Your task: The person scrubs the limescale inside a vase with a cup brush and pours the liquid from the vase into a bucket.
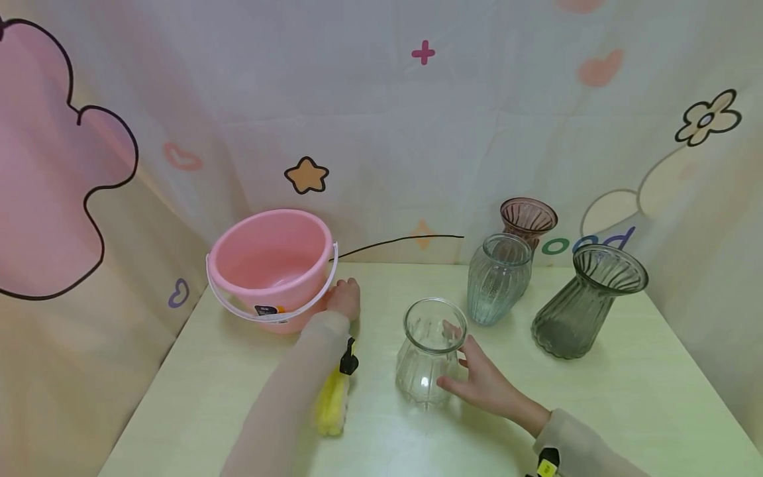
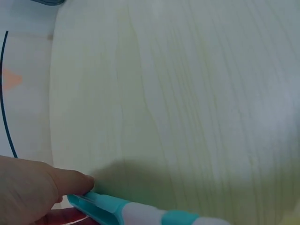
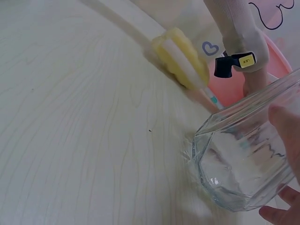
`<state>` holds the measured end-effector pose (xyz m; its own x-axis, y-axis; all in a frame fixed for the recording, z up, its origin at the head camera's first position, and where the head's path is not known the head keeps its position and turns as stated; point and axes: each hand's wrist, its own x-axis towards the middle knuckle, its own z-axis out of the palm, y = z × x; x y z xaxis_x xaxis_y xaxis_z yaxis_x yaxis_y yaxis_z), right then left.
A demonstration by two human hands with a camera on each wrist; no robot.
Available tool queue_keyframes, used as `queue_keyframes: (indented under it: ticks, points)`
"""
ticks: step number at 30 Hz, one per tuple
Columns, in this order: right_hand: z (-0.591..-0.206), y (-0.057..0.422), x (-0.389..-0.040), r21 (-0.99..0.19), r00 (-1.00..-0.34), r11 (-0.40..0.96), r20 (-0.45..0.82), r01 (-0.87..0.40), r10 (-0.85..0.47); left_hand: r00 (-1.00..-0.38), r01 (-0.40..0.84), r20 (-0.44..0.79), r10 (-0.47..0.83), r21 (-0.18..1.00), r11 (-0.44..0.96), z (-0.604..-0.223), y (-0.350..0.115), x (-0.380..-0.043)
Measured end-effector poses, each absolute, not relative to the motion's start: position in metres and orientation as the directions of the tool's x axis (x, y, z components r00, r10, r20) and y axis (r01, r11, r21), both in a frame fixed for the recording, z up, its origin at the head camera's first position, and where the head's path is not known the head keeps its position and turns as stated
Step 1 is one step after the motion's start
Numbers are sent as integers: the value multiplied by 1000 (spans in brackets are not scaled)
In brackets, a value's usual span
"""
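Observation:
Beside the pink bucket, my left hand (image 1: pixel 344 299) holds the turquoise-and-white handle (image 2: pixel 145 212) of a sponge bottle brush; the thumb lies along its end. The brush's yellow sponge head (image 1: pixel 331 404) points toward the near side of the table, partly hidden by the forearm in the head view. My right hand (image 1: pixel 485 381) grips a clear glass vase (image 1: pixel 424 371) from its right side, thumb in front and fingers partly behind the glass. The vase stands upright, and its faceted base (image 3: pixel 234 187) shows in the right wrist view.
A pink bucket (image 1: pixel 271 265) with a white handle stands at the back left. At right are a bluish glass vase (image 1: pixel 497 285), a reddish vase (image 1: pixel 527 215) behind it, and a grey-green vase (image 1: pixel 572 318). A printed curtain (image 1: pixel 381 132) hangs behind the table (image 1: pixel 381 437).

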<state>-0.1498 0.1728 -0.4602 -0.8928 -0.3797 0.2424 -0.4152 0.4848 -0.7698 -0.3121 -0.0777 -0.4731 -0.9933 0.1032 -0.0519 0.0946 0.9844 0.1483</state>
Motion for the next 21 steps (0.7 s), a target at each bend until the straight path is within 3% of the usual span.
queue_keyframes:
  ticks: [5,14,21]
  points:
    - [-477,179,-158,-768,-888,487,230,-417,-398,-982,111,-125,139,208,972,-465,-76,-314]
    - [-481,179,-160,-769,-878,473,235,-430,-416,-967,100,-174,188,419,902,-436,-69,-300]
    - [-482,179,-160,-765,-886,492,220,-417,-408,-965,136,-143,221,446,885,-415,-68,-291]
